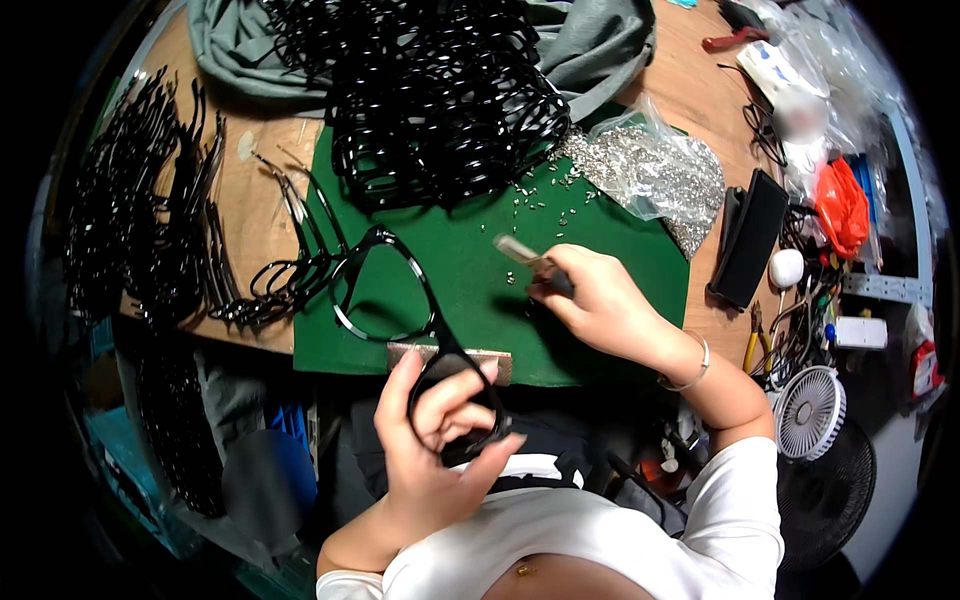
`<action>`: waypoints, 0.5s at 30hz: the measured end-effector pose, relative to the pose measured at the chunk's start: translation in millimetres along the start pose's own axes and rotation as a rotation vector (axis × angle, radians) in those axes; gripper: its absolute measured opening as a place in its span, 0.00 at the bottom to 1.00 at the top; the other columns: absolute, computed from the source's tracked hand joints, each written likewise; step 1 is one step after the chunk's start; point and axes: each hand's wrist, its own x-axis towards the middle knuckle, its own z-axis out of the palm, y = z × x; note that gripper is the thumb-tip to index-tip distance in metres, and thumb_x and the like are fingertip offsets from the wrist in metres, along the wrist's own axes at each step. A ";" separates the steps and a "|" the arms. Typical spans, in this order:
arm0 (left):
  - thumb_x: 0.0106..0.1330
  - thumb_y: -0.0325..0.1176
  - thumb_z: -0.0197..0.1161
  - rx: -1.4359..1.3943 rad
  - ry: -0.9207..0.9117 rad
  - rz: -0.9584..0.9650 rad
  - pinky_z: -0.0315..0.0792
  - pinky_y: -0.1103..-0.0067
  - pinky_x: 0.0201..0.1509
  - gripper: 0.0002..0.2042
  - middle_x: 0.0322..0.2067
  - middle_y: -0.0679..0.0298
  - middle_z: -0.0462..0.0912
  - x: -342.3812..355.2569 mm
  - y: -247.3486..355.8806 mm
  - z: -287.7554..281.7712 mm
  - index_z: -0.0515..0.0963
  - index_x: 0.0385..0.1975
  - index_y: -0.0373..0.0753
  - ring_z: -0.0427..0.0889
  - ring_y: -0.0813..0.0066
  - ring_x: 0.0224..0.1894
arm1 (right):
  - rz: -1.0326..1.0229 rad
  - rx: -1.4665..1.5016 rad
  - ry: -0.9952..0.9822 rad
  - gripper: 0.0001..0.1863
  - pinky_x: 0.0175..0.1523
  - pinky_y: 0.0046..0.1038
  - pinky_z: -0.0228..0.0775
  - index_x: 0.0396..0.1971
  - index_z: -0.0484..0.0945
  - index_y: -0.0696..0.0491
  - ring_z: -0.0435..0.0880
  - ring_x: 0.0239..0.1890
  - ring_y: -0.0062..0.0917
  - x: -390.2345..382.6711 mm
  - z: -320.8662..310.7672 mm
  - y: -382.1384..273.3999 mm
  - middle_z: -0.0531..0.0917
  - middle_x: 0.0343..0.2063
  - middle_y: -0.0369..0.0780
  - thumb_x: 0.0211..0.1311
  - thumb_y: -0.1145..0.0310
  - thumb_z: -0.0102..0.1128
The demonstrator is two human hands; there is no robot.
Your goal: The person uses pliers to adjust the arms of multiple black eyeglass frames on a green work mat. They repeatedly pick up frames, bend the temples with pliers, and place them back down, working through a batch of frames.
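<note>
My left hand [425,475] grips a black eyeglass frame [441,328] at the front edge of a green mat [600,355]. Its fingers curl around and through the nearer lens opening, while the farther rim tilts up over the mat. Closed around a slim tool [516,250], my right hand [600,300] hovers to the right of the frame. A flat, pale metal end of that tool points up and left; its exact kind is unclear. Beneath the frame, a small brownish block [503,366] sits at the mat's edge. Tiny silvery metal parts [510,278] lie near the tool.
A large heap of black eyeglass frames [430,110] lies on grey cloth [235,55] at the back. A clear bag of tiny metal parts [675,180] spills onto the mat. Temple arms [130,220] are piled left. At right are a phone [750,240], yellow-handled pliers [754,340] and a fan [810,412].
</note>
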 end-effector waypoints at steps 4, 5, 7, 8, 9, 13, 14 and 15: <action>0.45 0.13 0.59 0.035 0.152 0.023 0.70 0.85 0.41 0.44 0.49 0.52 0.65 7.7 -3.4 29.1 0.35 0.59 0.39 0.72 0.79 0.35 | 0.136 0.523 -0.121 0.05 0.32 0.20 0.63 0.26 0.69 0.58 0.69 0.25 0.16 -35.6 -15.3 -37.6 0.72 0.21 0.35 0.53 0.73 0.54; 0.46 0.13 0.58 0.032 0.175 0.045 0.70 0.85 0.41 0.44 0.50 0.52 0.65 7.4 -3.0 33.3 0.35 0.59 0.39 0.72 0.78 0.37 | 0.090 0.659 -0.108 0.04 0.33 0.20 0.63 0.25 0.69 0.58 0.69 0.26 0.16 -45.1 -10.7 -44.3 0.72 0.23 0.36 0.53 0.75 0.53; 0.46 0.13 0.57 -0.005 0.261 0.045 0.70 0.84 0.42 0.43 0.50 0.52 0.64 3.6 2.6 37.7 0.35 0.59 0.40 0.71 0.78 0.37 | -0.063 0.523 -0.004 0.07 0.29 0.22 0.65 0.28 0.71 0.60 0.73 0.23 0.23 -51.5 -1.7 -52.3 0.73 0.21 0.39 0.50 0.74 0.58; 0.47 0.13 0.57 0.019 0.268 0.063 0.70 0.84 0.43 0.43 0.50 0.52 0.64 0.2 3.1 38.1 0.35 0.59 0.40 0.71 0.78 0.37 | -0.109 0.517 -0.006 0.07 0.29 0.22 0.65 0.28 0.71 0.60 0.73 0.23 0.23 -54.5 2.1 -53.8 0.73 0.22 0.40 0.50 0.75 0.58; 0.47 0.13 0.56 0.042 0.275 0.081 0.70 0.84 0.43 0.43 0.50 0.52 0.64 -3.2 3.3 37.4 0.35 0.59 0.40 0.71 0.78 0.37 | -0.094 0.532 0.014 0.06 0.29 0.23 0.66 0.28 0.72 0.60 0.74 0.24 0.24 -59.4 7.9 -55.7 0.73 0.22 0.40 0.50 0.74 0.57; 0.47 0.13 0.57 0.079 0.248 0.109 0.69 0.84 0.43 0.43 0.51 0.54 0.63 -17.6 4.5 25.6 0.36 0.59 0.41 0.70 0.79 0.38 | 0.003 0.657 0.046 0.09 0.30 0.18 0.63 0.29 0.70 0.59 0.71 0.25 0.16 -70.1 24.5 -70.2 0.72 0.23 0.35 0.53 0.71 0.57; 0.47 0.13 0.57 0.089 0.227 0.122 0.70 0.83 0.45 0.42 0.51 0.54 0.63 -20.1 5.7 20.5 0.36 0.59 0.41 0.70 0.78 0.40 | 0.056 0.736 0.049 0.09 0.31 0.17 0.63 0.30 0.69 0.59 0.70 0.26 0.14 -72.0 30.2 -76.0 0.72 0.23 0.34 0.54 0.70 0.57; 0.48 0.14 0.57 0.109 0.202 0.148 0.70 0.82 0.47 0.42 0.51 0.54 0.63 -21.5 5.0 14.4 0.36 0.59 0.40 0.69 0.77 0.41 | 0.129 0.967 0.045 0.11 0.32 0.15 0.61 0.30 0.68 0.57 0.67 0.27 0.10 -71.7 38.6 -79.0 0.71 0.24 0.31 0.54 0.67 0.58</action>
